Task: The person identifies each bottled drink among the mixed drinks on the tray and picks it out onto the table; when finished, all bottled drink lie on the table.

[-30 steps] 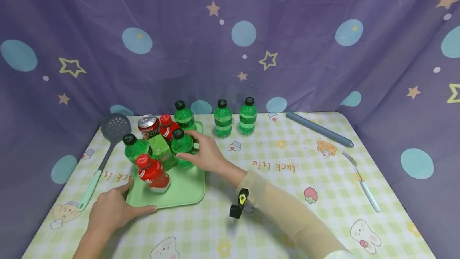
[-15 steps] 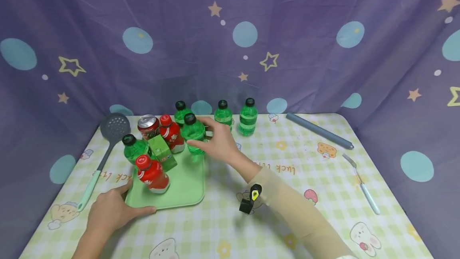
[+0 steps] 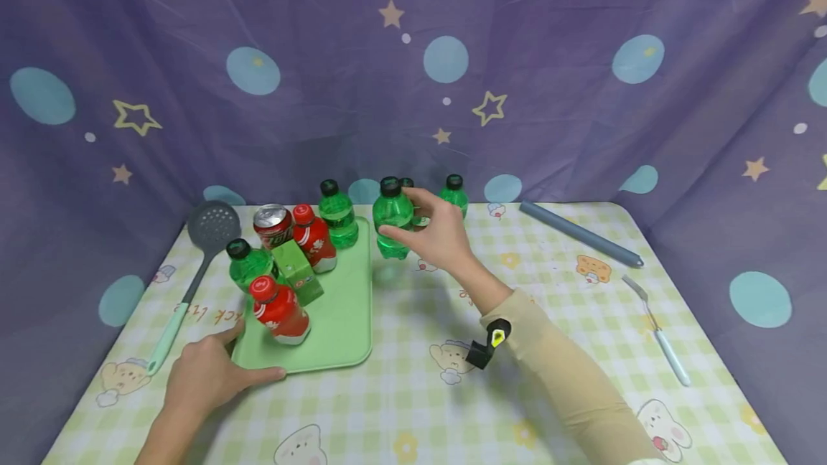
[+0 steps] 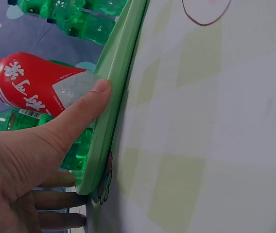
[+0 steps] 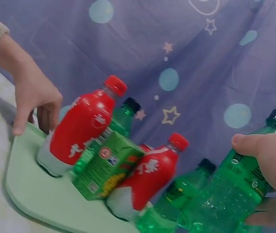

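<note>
My right hand (image 3: 442,235) pinches a green plastic bottle (image 3: 392,210) with a black cap between thumb and fingers. It is upright, just right of the light green tray (image 3: 342,325). My left hand (image 3: 203,373) rests at the tray's near left corner; its straight thumb (image 4: 82,108) lies along the front rim and its fingers reach down the left side. On the tray are a red bottle (image 3: 282,313), a second red bottle (image 3: 315,239), a green drink carton (image 3: 297,273), a cola can (image 3: 273,225) and two more green bottles, one at the back (image 3: 339,215).
Behind the held bottle, a green bottle (image 3: 407,182) is mostly hidden. Another green bottle (image 3: 455,194) stands behind my right hand. A skimmer (image 3: 209,235) lies left of the tray. At the right lie a grey-blue rod (image 3: 581,235) and a fork (image 3: 659,332). A purple curtain closes the back.
My right hand has lifted the green bottle from among the tray's things and carried it right and back, past the tray's right edge. My left hand has stayed at the corner.
</note>
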Motion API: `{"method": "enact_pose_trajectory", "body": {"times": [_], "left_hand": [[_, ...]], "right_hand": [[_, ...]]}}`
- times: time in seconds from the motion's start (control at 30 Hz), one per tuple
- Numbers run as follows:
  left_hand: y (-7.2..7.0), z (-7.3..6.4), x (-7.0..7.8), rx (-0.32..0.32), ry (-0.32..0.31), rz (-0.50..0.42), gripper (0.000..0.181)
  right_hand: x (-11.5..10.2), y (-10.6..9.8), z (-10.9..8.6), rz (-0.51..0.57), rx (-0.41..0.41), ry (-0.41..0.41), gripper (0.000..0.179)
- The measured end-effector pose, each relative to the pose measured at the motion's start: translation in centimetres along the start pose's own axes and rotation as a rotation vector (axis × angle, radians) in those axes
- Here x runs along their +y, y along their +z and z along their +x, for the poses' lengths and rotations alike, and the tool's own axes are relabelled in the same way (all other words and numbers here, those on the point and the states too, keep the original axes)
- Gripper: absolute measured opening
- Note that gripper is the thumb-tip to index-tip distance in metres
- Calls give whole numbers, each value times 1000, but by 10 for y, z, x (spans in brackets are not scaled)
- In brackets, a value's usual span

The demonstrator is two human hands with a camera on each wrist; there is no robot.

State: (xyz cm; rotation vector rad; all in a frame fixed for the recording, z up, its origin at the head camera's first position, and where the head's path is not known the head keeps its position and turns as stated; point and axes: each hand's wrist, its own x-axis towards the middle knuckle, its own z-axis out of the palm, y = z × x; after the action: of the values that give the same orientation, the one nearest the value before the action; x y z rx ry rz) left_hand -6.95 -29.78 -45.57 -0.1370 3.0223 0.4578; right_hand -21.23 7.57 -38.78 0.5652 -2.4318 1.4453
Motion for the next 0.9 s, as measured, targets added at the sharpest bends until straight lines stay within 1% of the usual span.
{"method": "enact_pose_trajectory", "body": {"times": [0.2, 0.33, 0.47, 0.63, 0.9], "left_hand": [[0, 3, 2, -11, -7, 3, 146], [1, 2, 1, -16, -7, 1, 146], [1, 0, 0, -15, -3, 2, 144], [2, 0, -1, -8, -1, -4, 145], [2, 0, -1, 4, 5, 2, 143]], "right_hand": [[7, -21, 3, -29, 77, -34, 66], [11, -34, 4, -46, 115, -13, 69], [14, -48, 5, -68, 135, 33, 71], [19, -65, 5, -108, 179, 65, 72], [30, -89, 7, -156, 258, 67, 71]]}}
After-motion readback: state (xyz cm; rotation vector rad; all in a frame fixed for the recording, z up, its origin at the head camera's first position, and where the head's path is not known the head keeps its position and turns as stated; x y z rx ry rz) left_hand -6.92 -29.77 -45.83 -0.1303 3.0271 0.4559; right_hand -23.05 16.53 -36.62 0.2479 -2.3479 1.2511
